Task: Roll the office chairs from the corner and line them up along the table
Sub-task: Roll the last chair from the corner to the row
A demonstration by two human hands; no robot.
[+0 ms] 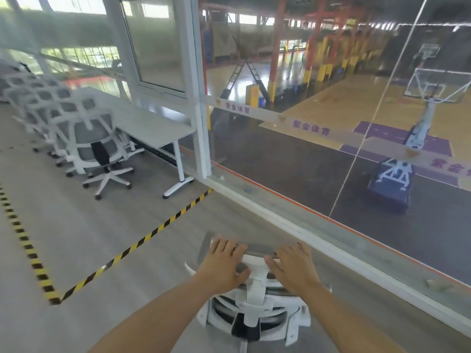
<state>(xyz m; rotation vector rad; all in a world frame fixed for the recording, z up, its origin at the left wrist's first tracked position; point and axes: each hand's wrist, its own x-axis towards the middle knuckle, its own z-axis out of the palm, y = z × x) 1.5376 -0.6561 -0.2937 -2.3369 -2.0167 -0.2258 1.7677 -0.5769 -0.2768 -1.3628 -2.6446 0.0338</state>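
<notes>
A white office chair [254,309] with grey mesh stands right below me, seen from behind and above. My left hand [224,263] grips the left side of its headrest. My right hand [293,266] grips the right side of the same headrest. Ahead on the left, a long grey table [153,126] on white legs runs along the window wall. Several matching white chairs [89,141] stand in a row along its near side, backs toward me.
A glass wall [331,149] with a low white sill runs close on my right, overlooking a sports hall. Black-and-yellow tape [142,240] marks a line across the grey floor between me and the table. Open floor lies to the left.
</notes>
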